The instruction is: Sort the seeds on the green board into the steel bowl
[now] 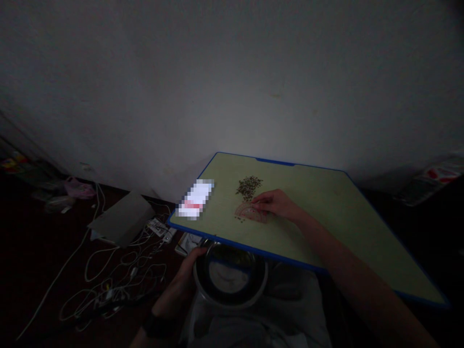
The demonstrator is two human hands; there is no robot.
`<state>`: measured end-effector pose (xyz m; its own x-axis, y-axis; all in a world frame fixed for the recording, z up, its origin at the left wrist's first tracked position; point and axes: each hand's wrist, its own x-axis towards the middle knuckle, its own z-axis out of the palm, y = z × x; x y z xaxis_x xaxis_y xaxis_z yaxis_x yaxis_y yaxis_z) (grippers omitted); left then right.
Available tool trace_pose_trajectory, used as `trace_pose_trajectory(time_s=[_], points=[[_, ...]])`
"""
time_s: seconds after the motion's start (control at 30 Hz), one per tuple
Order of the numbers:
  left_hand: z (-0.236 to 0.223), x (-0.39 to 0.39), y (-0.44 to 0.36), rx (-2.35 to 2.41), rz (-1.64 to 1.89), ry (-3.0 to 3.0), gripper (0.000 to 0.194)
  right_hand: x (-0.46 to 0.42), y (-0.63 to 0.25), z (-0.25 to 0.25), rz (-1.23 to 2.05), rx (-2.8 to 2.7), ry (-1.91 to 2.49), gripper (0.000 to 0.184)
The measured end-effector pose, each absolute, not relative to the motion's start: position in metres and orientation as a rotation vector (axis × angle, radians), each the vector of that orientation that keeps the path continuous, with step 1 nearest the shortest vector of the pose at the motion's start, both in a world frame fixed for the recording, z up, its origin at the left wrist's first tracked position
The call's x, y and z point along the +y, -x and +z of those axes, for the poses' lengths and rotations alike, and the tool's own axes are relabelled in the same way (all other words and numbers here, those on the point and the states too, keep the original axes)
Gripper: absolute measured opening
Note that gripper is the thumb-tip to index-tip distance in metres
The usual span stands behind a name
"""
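My right hand (pixel 274 204) pinches a clear protractor (pixel 250 212) lying on the pale green board (pixel 304 193). Just beyond the protractor spreads a pile of small dark seeds or grains (pixel 248 186), too small to name. A few loose bits (pixel 239 219) lie on the near side of the protractor. Below the board's front edge, my left hand (pixel 192 265) grips the rim of a metal bowl (pixel 231 282) held over my lap. Part of the bowl is hidden under the board's edge.
A lit, blurred-out phone (pixel 195 199) lies on the board's left end. The board has a blue rim and stands against a grey wall (pixel 232 87). Tangled white cables (pixel 126 275), a grey box (pixel 123 218) and a pink bag (pixel 79 188) are on the dark floor at left.
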<state>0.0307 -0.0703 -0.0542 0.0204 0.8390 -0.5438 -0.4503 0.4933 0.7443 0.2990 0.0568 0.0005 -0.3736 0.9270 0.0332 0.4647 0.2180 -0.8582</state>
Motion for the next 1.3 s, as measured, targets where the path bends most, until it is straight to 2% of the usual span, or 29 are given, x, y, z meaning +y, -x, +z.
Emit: trace_pose_trajectory(time_s=[0.2, 0.43, 0.63, 1.3], points=[[-0.049, -0.071, -0.034, 1.128, 0.991, -0.34, 0.017, 0.056, -0.298, -0.002, 1.042, -1.999, 1.253, 0.026], [-0.077, -0.073, -0.021, 1.107, 1.058, -0.46, 0.014, 0.055, -0.297, -0.001, 1.061, -2.009, 1.252, 0.025], [-0.058, -0.073, -0.03, 1.008, 0.977, -0.39, 0.021, 0.056, -0.298, 0.001, 1.041, -1.963, 1.285, 0.029], [-0.047, -0.074, -0.032, 1.064, 1.033, -0.409, 0.012, 0.053, -0.293, 0.002, 1.054, -2.027, 1.286, 0.028]])
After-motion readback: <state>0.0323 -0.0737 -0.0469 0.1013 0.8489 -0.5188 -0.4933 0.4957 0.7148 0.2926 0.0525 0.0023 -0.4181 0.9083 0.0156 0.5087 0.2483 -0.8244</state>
